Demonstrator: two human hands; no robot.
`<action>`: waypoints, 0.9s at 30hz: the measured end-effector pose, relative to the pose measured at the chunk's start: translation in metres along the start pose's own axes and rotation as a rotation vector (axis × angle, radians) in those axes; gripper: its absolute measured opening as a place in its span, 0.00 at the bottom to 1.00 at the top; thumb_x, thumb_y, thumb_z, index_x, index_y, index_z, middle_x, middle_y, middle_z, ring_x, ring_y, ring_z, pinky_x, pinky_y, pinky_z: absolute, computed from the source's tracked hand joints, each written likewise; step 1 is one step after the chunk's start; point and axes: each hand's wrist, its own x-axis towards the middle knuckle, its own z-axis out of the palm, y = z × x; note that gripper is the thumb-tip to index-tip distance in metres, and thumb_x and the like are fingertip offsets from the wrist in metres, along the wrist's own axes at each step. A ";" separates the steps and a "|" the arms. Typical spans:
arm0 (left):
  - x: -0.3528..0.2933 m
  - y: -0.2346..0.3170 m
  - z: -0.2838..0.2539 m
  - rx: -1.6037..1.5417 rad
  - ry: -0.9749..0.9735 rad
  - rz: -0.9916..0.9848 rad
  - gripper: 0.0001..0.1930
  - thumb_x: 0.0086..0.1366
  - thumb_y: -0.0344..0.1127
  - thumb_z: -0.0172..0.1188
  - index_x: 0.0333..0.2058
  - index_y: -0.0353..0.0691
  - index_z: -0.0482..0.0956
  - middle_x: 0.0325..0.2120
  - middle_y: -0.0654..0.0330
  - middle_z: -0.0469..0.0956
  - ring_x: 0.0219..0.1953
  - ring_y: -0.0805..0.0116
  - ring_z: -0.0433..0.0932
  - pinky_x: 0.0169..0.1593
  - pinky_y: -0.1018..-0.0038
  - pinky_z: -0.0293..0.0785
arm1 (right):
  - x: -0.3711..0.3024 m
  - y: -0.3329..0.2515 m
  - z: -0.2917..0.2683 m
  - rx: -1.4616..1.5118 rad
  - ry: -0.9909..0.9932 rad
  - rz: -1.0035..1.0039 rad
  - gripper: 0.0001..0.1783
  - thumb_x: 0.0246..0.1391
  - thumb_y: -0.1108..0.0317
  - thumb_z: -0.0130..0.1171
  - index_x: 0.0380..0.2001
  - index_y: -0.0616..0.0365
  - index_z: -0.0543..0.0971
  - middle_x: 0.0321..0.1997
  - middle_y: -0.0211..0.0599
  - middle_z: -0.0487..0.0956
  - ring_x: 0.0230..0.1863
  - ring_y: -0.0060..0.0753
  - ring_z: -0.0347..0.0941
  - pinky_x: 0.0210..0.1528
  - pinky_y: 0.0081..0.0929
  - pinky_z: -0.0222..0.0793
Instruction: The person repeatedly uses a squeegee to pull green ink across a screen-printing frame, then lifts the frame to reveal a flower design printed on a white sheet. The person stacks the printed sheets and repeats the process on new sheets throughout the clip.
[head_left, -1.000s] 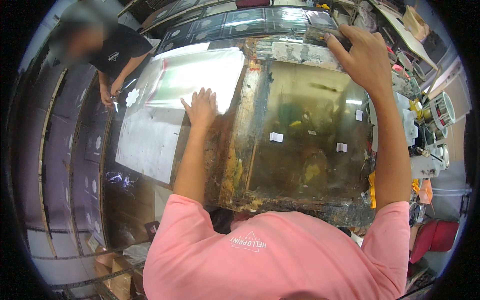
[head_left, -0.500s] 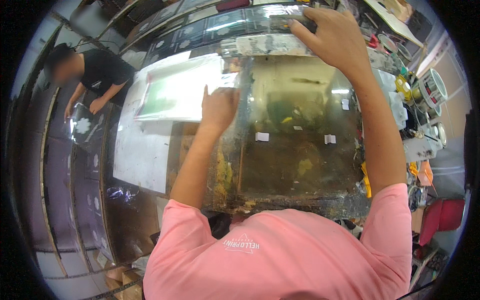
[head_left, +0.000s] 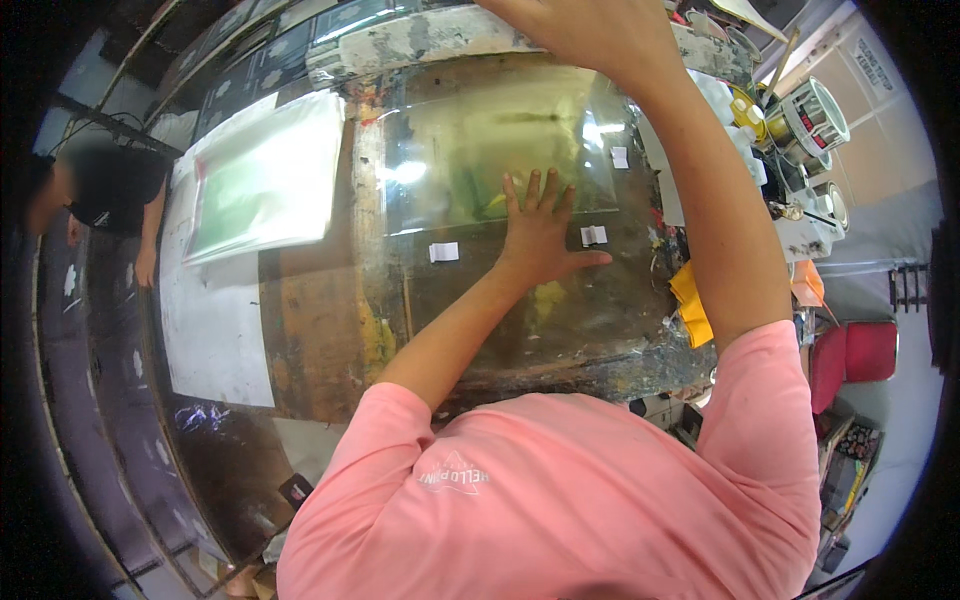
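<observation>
My left hand (head_left: 545, 225) is open, palm down with fingers spread. It rests over the lower edge of a clear, glossy sheet (head_left: 430, 195) that lies on the stained brown board (head_left: 480, 320). Small white tabs sit around the sheet: one (head_left: 443, 252) left of my hand, one (head_left: 593, 235) by its thumb, and one (head_left: 620, 157) near the sheet's right edge. My right hand (head_left: 590, 35) reaches over the far side, near a paint-smeared whitish bar (head_left: 430, 40). Its fingers run past the picture's upper edge, so its grip is hidden.
To the left, a stack of shiny sheets (head_left: 270, 175) lies on white paper (head_left: 215, 340). A person in black (head_left: 110, 190) stands beyond, beside racks (head_left: 100, 400). Along the right are a yellow cloth (head_left: 692, 305), cans (head_left: 810, 115) and a red chair (head_left: 868, 350).
My left hand has moved right, from the stack's edge to the board, and its fingers have spread. The clear sheet's edges now show there. The person at left has shifted; the whole view has turned.
</observation>
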 end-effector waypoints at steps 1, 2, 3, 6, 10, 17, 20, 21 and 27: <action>0.000 0.003 0.001 0.002 -0.009 0.002 0.67 0.54 0.92 0.46 0.74 0.35 0.64 0.77 0.37 0.55 0.80 0.34 0.48 0.74 0.25 0.23 | 0.003 0.000 0.001 0.000 0.015 -0.005 0.29 0.59 0.45 0.56 0.24 0.64 0.84 0.26 0.56 0.83 0.33 0.59 0.81 0.45 0.53 0.71; -0.001 0.006 0.001 0.001 -0.028 0.002 0.68 0.54 0.92 0.45 0.74 0.34 0.64 0.77 0.37 0.55 0.80 0.35 0.48 0.74 0.25 0.23 | 0.004 0.000 0.001 0.001 0.007 -0.003 0.29 0.59 0.45 0.56 0.24 0.64 0.84 0.26 0.56 0.83 0.33 0.59 0.81 0.45 0.53 0.71; -0.002 0.008 0.001 -0.001 -0.016 0.006 0.68 0.54 0.92 0.45 0.74 0.34 0.64 0.76 0.37 0.56 0.80 0.35 0.49 0.74 0.25 0.22 | 0.005 0.001 0.001 0.004 -0.002 0.001 0.29 0.59 0.45 0.55 0.23 0.64 0.84 0.26 0.55 0.83 0.33 0.59 0.81 0.45 0.53 0.71; -0.005 0.009 -0.001 -0.015 -0.014 0.013 0.67 0.54 0.92 0.44 0.74 0.34 0.65 0.76 0.37 0.57 0.79 0.35 0.51 0.74 0.25 0.22 | 0.008 0.002 0.000 0.002 -0.027 0.009 0.29 0.59 0.45 0.54 0.22 0.64 0.83 0.25 0.55 0.83 0.32 0.59 0.81 0.44 0.53 0.71; -0.003 0.009 -0.003 -0.011 0.015 0.035 0.66 0.55 0.91 0.44 0.73 0.35 0.66 0.74 0.37 0.60 0.77 0.34 0.55 0.74 0.24 0.24 | 0.010 0.001 0.000 -0.037 -0.043 0.012 0.30 0.59 0.45 0.54 0.22 0.64 0.83 0.24 0.54 0.82 0.31 0.58 0.81 0.43 0.52 0.71; -0.007 0.010 -0.001 -0.001 0.095 0.079 0.62 0.55 0.90 0.47 0.69 0.36 0.73 0.68 0.39 0.69 0.72 0.38 0.64 0.75 0.24 0.28 | 0.003 -0.001 0.000 -0.020 -0.022 0.006 0.29 0.58 0.46 0.54 0.22 0.64 0.82 0.23 0.53 0.81 0.30 0.57 0.80 0.42 0.51 0.70; -0.009 0.009 0.000 0.022 0.114 0.091 0.61 0.55 0.90 0.47 0.67 0.37 0.75 0.67 0.41 0.70 0.70 0.41 0.67 0.75 0.24 0.28 | 0.001 -0.004 0.000 -0.022 -0.006 0.008 0.28 0.58 0.46 0.55 0.21 0.64 0.82 0.23 0.53 0.82 0.30 0.58 0.81 0.42 0.52 0.71; -0.009 0.009 0.000 0.030 0.106 0.093 0.60 0.55 0.90 0.48 0.66 0.37 0.76 0.66 0.42 0.71 0.70 0.42 0.68 0.75 0.24 0.29 | 0.000 -0.005 -0.001 -0.016 -0.011 0.013 0.28 0.58 0.46 0.56 0.21 0.64 0.82 0.24 0.54 0.82 0.31 0.59 0.81 0.42 0.52 0.71; -0.012 0.005 -0.035 -0.091 0.196 0.046 0.50 0.57 0.80 0.61 0.60 0.38 0.81 0.57 0.48 0.79 0.62 0.47 0.76 0.75 0.36 0.49 | -0.004 -0.008 -0.003 0.018 0.000 0.002 0.26 0.57 0.48 0.58 0.24 0.64 0.81 0.27 0.55 0.83 0.34 0.60 0.81 0.42 0.53 0.72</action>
